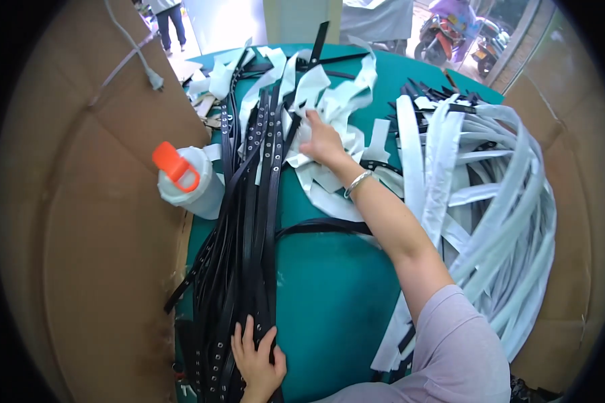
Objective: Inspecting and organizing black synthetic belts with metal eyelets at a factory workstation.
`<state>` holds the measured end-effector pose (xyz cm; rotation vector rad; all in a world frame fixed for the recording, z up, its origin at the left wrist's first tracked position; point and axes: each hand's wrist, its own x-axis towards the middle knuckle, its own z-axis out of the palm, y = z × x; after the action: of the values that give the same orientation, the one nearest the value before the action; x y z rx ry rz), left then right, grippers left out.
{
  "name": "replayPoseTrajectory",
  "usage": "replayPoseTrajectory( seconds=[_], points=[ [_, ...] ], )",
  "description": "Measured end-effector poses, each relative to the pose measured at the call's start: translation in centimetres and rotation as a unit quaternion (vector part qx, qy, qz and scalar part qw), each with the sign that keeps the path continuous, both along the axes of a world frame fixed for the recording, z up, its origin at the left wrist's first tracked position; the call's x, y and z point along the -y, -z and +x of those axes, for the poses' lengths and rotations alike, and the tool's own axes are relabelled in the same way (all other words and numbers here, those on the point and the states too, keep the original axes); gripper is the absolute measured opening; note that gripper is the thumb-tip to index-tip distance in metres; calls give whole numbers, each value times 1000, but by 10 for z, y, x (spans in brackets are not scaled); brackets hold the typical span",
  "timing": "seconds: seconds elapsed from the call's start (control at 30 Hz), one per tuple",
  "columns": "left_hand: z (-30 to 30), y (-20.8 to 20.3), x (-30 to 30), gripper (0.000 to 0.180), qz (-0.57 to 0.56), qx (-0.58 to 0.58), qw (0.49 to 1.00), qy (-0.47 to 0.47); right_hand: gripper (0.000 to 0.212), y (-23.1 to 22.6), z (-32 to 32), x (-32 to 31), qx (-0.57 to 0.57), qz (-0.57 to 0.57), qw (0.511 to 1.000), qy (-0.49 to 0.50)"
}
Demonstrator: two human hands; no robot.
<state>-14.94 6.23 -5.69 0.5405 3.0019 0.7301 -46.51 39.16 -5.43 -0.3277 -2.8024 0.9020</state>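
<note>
A long bundle of black belts (249, 221) with metal eyelets runs from the far side of the green table (336, 282) to its near edge. My left hand (259, 359) rests on the near end of these belts, fingers spread. Stretched out ahead, my right hand (323, 141) has thumb and forefinger apart, beside the belts' far ends and over a heap of crumpled white strips (336, 101). Its other fingers are partly hidden. One black belt (326, 226) lies crosswise under my right forearm.
A large pile of belts in white wrapping (491, 195) covers the table's right side. At the left edge stands a white container (198, 185) with an orange handle on its lid. Cardboard walls (107, 235) flank the table; a white plug (156, 80) hangs at left. Beyond are a person's legs (171, 27) and scooters (444, 40).
</note>
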Motion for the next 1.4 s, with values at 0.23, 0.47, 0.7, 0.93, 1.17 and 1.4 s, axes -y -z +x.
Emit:
replayPoseTrajectory(
  seconds=[0.23, 0.47, 0.7, 0.93, 1.17, 1.4],
  points=[
    [7, -2, 7, 37, 66, -92, 994, 7, 78, -86, 143, -5, -238, -182, 954, -14],
    [16, 10, 24, 38, 65, -124, 990, 7, 46, -252, 254, -10, -451, -157, 878, 39],
    [59, -28, 60, 26, 287, -53, 956, -21, 40, -183, 316, 63, -50, 12, 999, -6],
    [121, -52, 86, 19, 453, 99, 885, -50, 34, -138, 335, 49, -85, -6, 996, 25],
    [132, -72, 63, 28, 351, -6, 935, 51, 38, -134, 399, 97, -82, 14, 990, -110],
    [109, -15, 28, 46, 1, -94, 983, 159, 61, -33, 492, 143, 52, 124, 929, -345]
  ],
)
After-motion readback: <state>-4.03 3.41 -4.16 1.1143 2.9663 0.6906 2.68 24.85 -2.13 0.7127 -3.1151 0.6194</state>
